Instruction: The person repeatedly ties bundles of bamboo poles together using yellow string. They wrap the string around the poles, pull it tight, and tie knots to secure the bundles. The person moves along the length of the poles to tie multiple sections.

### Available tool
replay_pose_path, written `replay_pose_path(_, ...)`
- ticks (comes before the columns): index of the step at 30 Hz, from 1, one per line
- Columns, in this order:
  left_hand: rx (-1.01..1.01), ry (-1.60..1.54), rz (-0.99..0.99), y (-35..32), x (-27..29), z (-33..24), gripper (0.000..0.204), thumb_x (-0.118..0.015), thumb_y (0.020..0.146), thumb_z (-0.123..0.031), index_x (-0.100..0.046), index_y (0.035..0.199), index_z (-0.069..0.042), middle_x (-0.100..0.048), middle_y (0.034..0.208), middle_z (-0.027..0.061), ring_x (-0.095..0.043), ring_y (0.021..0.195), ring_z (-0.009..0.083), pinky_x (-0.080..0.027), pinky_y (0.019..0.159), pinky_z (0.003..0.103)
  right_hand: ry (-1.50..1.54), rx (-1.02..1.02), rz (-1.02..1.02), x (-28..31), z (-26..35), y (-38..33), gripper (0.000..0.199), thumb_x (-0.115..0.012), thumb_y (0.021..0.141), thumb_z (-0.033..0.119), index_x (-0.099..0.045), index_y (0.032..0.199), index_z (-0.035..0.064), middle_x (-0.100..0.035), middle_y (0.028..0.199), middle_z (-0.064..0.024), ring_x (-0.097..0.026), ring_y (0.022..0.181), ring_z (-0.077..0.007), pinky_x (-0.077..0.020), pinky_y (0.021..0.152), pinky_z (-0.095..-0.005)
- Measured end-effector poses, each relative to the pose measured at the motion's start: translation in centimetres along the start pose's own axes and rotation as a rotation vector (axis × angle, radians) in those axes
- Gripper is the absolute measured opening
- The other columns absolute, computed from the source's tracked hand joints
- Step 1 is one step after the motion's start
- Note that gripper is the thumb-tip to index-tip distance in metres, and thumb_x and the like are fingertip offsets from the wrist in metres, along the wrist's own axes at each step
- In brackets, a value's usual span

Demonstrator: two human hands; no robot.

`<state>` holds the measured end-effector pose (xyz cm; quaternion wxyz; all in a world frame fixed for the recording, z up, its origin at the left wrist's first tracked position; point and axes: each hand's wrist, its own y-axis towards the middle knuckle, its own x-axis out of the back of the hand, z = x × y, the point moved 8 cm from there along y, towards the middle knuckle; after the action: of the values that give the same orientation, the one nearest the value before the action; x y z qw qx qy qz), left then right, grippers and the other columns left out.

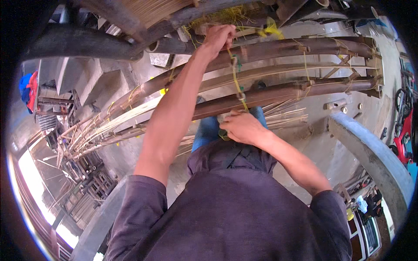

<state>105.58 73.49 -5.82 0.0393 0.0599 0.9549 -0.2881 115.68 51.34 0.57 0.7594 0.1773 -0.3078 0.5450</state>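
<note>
In front of me lies a long frame of two dark bamboo poles with thin pale slats between them. A yellow cord (236,82) crosses both poles, the far pole (270,50) and the near pole (270,95). At its far end, beyond the far pole, my left hand (219,39) is closed on the cord, arm stretched forward. My right hand (244,127) is by the near pole close to my lap, fingers curled where the cord's near end reaches them. Beside those fingers is a small dark round thing (223,133), too small to name.
Loose yellow twine (222,16) hangs at the far side under a large dark bamboo structure (82,41). The slats gather to a narrow end at left. Thin sticks (285,114) lie below the near pole. A concrete ledge (370,152) stands at right, with a red motorcycle (404,137) beyond.
</note>
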Motion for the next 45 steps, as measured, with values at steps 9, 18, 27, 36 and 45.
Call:
replay_pose_path(9, -0.437, 0.659, 0.128, -12.6, 10.0, -5.8, 0.038, -0.049, 0.097, -0.036, -0.061, 0.108, -0.002, -0.068, 0.1, 0.0061, -0.064, 0.092, 0.0152, -0.048, 0.08, 0.032, 1.617, -0.878, -0.46, -15.5, -0.4, 4.9, 0.042, -0.062, 0.087, 0.023, -0.055, 0.125, 0.0059, -0.061, 0.086, -0.0063, -0.054, 0.072, -0.0119, -0.0432, 0.064, -0.024)
replay_pose_path(18, -0.708, 0.783, -0.526, -26.0, 10.5, 3.1, 0.014, -0.061, 0.083, -0.017, -0.067, 0.089, -0.006, -0.066, 0.08, 0.0149, -0.064, 0.075, 0.033, -0.049, 0.067, 0.045, -0.422, 0.068, 0.016, 12.8, 19.2, 20.1, 0.017, -0.058, 0.087, 0.02, -0.069, 0.088, 0.0067, -0.058, 0.071, -0.0134, -0.062, 0.078, -0.0319, -0.0485, 0.071, -0.044)
replay_pose_path(27, -0.483, 0.985, -0.381, -24.9, 8.9, 3.0, 0.019, -0.065, 0.082, -0.025, -0.07, 0.09, -0.008, -0.065, 0.076, 0.0178, -0.063, 0.073, 0.0359, -0.048, 0.065, 0.045, 0.244, -0.533, -0.191, 6.1, -8.2, 22.6, 0.027, -0.056, 0.092, 0.018, -0.054, 0.11, -0.0023, -0.062, 0.091, -0.0189, -0.061, 0.087, -0.0349, -0.0484, 0.077, -0.0431)
replay_pose_path(36, -0.387, 0.444, -0.215, -23.8, 10.1, 1.7, 0.027, -0.05, 0.096, -0.028, -0.067, 0.095, -0.007, -0.069, 0.087, 0.0085, -0.064, 0.087, 0.0183, -0.048, 0.083, 0.035, 0.295, -0.209, -0.022, -8.5, 6.3, 12.7, 0.018, -0.051, 0.087, 0.019, -0.054, 0.102, 0.01, -0.063, 0.074, -0.0168, -0.063, 0.075, -0.0378, -0.048, 0.067, -0.0487)
replay_pose_path(45, 0.057, 0.018, -0.149, -6.6, 16.3, 5.8, 0.028, -0.051, 0.092, -0.03, -0.061, 0.082, -0.006, -0.054, 0.069, -0.0005, -0.052, 0.061, 0.0108, -0.042, 0.059, 0.027, 0.044, -0.068, -0.194, -7.8, 6.4, 10.2, 0.023, -0.057, 0.082, 0.019, -0.06, 0.102, 0.0085, -0.064, 0.078, -0.0107, -0.065, 0.085, -0.0319, -0.0522, 0.072, -0.044)
